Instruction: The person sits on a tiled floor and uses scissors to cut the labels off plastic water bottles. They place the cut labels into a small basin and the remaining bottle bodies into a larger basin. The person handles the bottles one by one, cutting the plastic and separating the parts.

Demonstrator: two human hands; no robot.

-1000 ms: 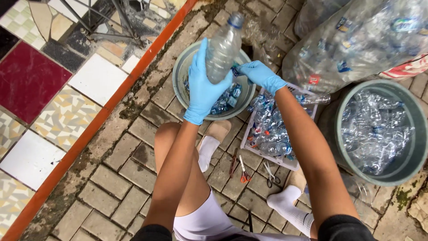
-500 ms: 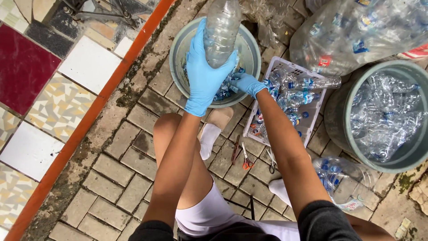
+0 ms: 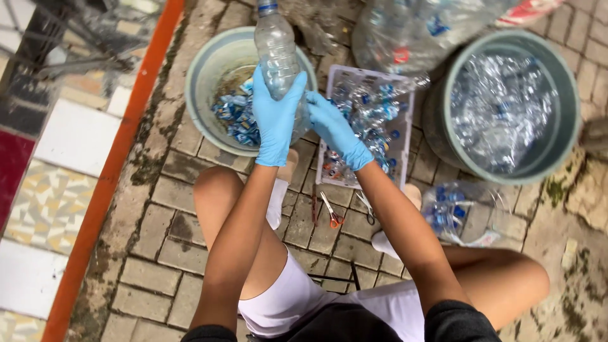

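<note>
Bottle (image 3: 277, 47), clear plastic with a blue cap, stands nearly upright in the air above the left basin, held by its lower part. The left hand (image 3: 277, 120), in a blue glove, is wrapped round the bottle from this side, fingers closed over its base and lower wall. The right hand (image 3: 332, 126), gloved the same, lies just beside it with its fingertips at the bottle's lower edge; whether it grips the bottle or only touches it cannot be told.

Under the bottle sits a grey-green basin (image 3: 209, 69) on the brick paving, with a heap of torn blue and white labels (image 3: 237, 117) in its bottom. Just to the right of the hands lies a pale crate (image 3: 405, 85) filled with crushed bottles and blue caps. Behind it rests a big clear sack (image 3: 418, 28) stuffed with plastic bottles. Further right stands a second round tub (image 3: 567, 123) full of flattened clear plastic.

Near the person's knees, on the bricks, lie orange-handled scissors (image 3: 331, 212) and another small pair (image 3: 365, 209) beside them. A clear bag (image 3: 459, 212) with more blue-labelled bottles rests by the right leg. An orange curb (image 3: 117, 171) runs along the left, with patterned tiles beyond it.
</note>
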